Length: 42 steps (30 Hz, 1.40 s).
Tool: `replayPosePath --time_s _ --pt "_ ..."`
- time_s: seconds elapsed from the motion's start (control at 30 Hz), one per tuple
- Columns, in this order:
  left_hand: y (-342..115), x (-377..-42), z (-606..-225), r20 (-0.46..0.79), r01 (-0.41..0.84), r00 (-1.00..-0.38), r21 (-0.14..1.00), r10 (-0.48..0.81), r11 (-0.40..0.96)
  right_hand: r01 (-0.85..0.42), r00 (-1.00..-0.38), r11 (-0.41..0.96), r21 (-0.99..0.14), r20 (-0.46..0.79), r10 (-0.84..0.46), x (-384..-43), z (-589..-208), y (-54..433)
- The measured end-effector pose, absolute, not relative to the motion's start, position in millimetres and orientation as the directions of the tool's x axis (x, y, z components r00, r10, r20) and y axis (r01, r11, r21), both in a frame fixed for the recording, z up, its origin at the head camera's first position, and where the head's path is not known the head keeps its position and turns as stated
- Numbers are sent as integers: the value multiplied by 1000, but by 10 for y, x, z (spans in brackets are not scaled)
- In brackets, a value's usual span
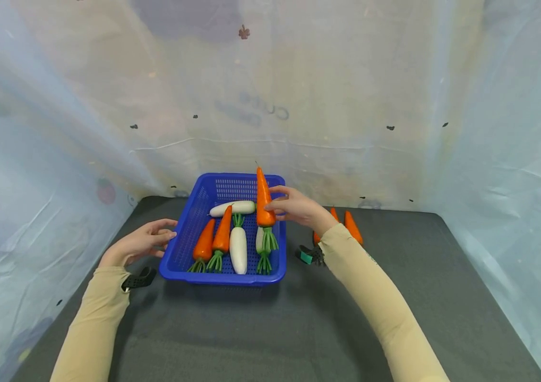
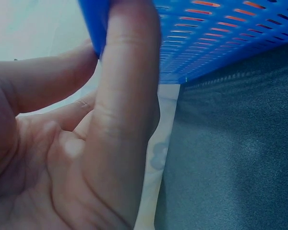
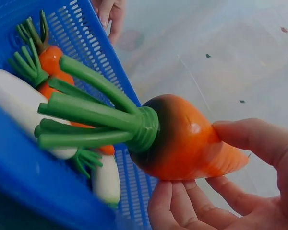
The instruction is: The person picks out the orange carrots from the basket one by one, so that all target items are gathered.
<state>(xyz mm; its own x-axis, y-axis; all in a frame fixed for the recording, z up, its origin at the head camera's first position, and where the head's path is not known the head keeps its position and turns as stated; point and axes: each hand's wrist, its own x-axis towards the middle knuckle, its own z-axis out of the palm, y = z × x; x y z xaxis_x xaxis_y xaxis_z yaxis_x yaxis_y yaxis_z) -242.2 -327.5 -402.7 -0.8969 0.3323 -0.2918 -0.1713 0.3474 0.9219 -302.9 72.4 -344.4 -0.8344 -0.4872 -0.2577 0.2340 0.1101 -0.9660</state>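
My right hand [image 1: 301, 208] holds an orange carrot [image 1: 263, 196] with green stalks over the right side of a blue plastic basket [image 1: 224, 279]. In the right wrist view the thumb and fingertips pinch the carrot's sides, stalks pointing into the basket. At the basket's left edge, my left hand [image 1: 142, 241] grips the rim [image 2: 93, 24] between thumb and fingers. Inside lie two carrots, one carrot [image 1: 205, 241] beside another carrot [image 1: 222, 231]. A white radish [image 1: 238, 249] lies lengthwise and another radish [image 1: 233, 208] crosswise. The held carrot partly hides a third radish [image 1: 259, 241].
More carrots [image 1: 353, 228] lie on the dark grey table [image 1: 232, 339], right of the basket, partly hidden behind my right forearm. A pale plastic sheet [image 1: 337, 95] hangs behind the table and along both sides.
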Motion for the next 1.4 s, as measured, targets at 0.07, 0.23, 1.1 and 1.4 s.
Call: replayPosePath --time_s 0.07,0.23,1.1,1.4 --pt "-3275 -2431 -4043 -294 -176 -897 923 330 343 246 -836 87 -965 -257 -486 -3007 -3441 816" --pt "-3288 -2439 -4063 -290 -171 -896 924 336 343 259 -841 33 -965 -242 -484 -2967 -3440 1015" --pt "-3292 -2377 -4073 -285 -164 -908 916 307 365 199 -917 46 -979 -203 -345 -2807 -3568 2151" --pt "-3274 -2363 -4108 -266 -155 -911 930 316 334 202 -935 66 -977 -212 -283 -2741 -3753 2704"
